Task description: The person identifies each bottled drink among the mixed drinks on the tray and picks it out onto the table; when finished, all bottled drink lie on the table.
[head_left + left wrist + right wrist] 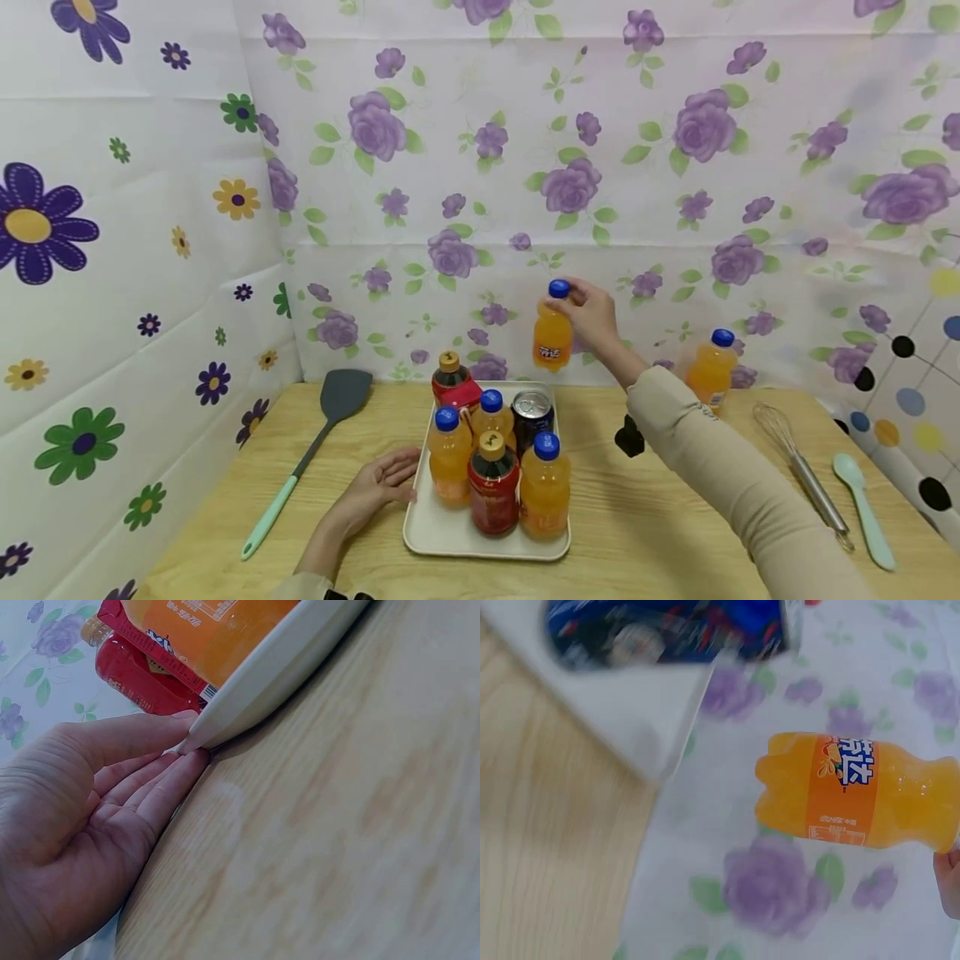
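Up near the back wall, my right hand (592,318) grips an orange soda bottle (552,340) by its neck, just under the blue cap. The bottle hangs upright above the far right corner of a cream tray (450,533); the right wrist view shows its orange label (844,791). At the tray's left side, my left hand (112,795) pinches the rim (225,712) between thumb and fingers. Several drinks stand on the tray: orange soda bottles (452,462), two red-labelled cola bottles (493,500), a dark blue can (675,630) and a red box (465,395).
Another orange soda bottle (712,371) stands at the back right, behind my right sleeve. A whisk (806,479) and a pale green spoon (864,508) lie at the right. On the left is a spatula (315,446). Flowered cloth (450,167) hangs behind the wooden table (622,533).
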`<state>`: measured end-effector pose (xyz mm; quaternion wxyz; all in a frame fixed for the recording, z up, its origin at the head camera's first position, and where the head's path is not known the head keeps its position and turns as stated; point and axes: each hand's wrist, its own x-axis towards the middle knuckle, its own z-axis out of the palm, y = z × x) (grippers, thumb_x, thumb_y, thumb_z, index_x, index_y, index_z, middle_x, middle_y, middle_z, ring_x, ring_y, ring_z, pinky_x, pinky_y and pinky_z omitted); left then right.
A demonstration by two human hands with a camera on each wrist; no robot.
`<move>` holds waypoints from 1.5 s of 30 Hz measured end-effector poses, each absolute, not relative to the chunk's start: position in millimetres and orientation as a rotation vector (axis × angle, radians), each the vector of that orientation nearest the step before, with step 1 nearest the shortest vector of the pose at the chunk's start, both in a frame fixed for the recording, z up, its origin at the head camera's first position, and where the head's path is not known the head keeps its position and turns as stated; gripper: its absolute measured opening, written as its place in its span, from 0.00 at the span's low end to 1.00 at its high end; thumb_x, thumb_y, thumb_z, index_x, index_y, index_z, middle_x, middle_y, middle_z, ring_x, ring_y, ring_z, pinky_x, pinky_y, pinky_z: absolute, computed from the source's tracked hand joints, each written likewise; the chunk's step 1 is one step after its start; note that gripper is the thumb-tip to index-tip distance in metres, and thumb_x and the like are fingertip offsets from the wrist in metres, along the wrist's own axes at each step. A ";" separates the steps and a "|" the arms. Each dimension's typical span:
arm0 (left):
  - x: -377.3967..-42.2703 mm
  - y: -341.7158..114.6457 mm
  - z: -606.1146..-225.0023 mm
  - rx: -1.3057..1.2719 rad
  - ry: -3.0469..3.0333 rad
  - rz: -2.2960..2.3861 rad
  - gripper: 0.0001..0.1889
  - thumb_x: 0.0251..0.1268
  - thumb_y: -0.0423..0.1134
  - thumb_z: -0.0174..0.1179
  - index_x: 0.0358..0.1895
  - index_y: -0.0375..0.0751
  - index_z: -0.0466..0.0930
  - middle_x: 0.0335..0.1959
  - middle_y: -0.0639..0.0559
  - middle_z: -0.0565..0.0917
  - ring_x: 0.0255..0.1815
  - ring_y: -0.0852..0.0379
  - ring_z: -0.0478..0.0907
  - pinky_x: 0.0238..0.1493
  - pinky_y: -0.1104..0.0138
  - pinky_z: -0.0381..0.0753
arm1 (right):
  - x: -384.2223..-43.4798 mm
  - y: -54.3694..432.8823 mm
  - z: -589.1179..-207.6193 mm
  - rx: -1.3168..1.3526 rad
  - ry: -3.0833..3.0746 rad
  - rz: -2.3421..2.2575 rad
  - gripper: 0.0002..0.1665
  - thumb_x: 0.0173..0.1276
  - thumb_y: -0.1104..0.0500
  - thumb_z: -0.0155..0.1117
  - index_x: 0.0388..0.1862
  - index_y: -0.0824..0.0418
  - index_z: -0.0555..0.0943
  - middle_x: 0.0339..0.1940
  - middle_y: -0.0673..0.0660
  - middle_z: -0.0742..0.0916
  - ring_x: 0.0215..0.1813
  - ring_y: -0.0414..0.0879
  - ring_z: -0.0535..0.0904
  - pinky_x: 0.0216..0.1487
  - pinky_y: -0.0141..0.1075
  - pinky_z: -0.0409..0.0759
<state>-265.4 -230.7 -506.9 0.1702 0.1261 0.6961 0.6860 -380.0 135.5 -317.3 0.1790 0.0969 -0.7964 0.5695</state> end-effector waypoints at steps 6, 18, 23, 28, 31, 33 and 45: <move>-263.7 -234.0 -507.7 0.347 2.006 1.948 0.41 0.60 0.27 0.64 0.74 0.25 0.53 0.75 0.28 0.57 0.75 0.42 0.62 0.63 0.71 0.78 | -379.7 171.5 -321.2 0.176 -2.333 1.546 0.30 0.65 0.54 0.69 0.63 0.64 0.76 0.59 0.64 0.84 0.62 0.55 0.80 0.67 0.46 0.77; -263.9 -231.6 -509.8 0.353 1.983 1.947 0.41 0.60 0.27 0.64 0.74 0.25 0.52 0.75 0.28 0.56 0.76 0.40 0.60 0.63 0.71 0.78 | -364.9 246.4 -340.8 0.005 -2.431 1.378 0.34 0.68 0.46 0.64 0.68 0.61 0.73 0.60 0.63 0.84 0.59 0.50 0.81 0.67 0.46 0.77; -265.5 -230.8 -507.7 0.367 1.984 1.938 0.41 0.59 0.27 0.64 0.74 0.25 0.52 0.75 0.27 0.56 0.74 0.47 0.65 0.62 0.72 0.78 | -362.4 268.7 -351.1 -0.086 -2.479 1.298 0.36 0.68 0.44 0.63 0.69 0.60 0.72 0.60 0.62 0.84 0.47 0.33 0.79 0.56 0.30 0.83; -266.3 -229.9 -507.1 0.360 1.984 1.937 0.41 0.60 0.27 0.64 0.74 0.25 0.52 0.75 0.28 0.56 0.75 0.46 0.64 0.62 0.72 0.78 | -361.7 280.0 -359.0 -0.128 -2.504 1.263 0.39 0.67 0.43 0.63 0.71 0.61 0.70 0.63 0.63 0.81 0.59 0.51 0.79 0.50 0.24 0.81; -267.3 -229.3 -507.7 0.363 1.983 1.935 0.41 0.60 0.27 0.64 0.74 0.26 0.52 0.75 0.28 0.56 0.75 0.43 0.62 0.62 0.71 0.78 | -362.1 284.3 -365.2 -0.147 -2.525 1.240 0.41 0.67 0.41 0.63 0.71 0.63 0.69 0.64 0.64 0.81 0.64 0.56 0.77 0.57 0.35 0.83; -268.0 -229.0 -508.3 0.362 1.978 1.936 0.41 0.60 0.27 0.64 0.74 0.26 0.52 0.75 0.28 0.56 0.76 0.42 0.61 0.63 0.71 0.78 | -362.7 286.3 -369.9 -0.156 -2.534 1.233 0.40 0.67 0.41 0.62 0.70 0.64 0.70 0.63 0.65 0.81 0.62 0.56 0.78 0.58 0.40 0.82; -264.6 -232.5 -508.8 0.343 1.965 1.939 0.41 0.61 0.28 0.64 0.75 0.27 0.52 0.76 0.29 0.56 0.77 0.39 0.57 0.62 0.70 0.79 | -367.9 287.8 -388.4 -0.168 -2.508 1.257 0.39 0.67 0.45 0.65 0.70 0.64 0.70 0.63 0.67 0.80 0.65 0.60 0.77 0.59 0.42 0.82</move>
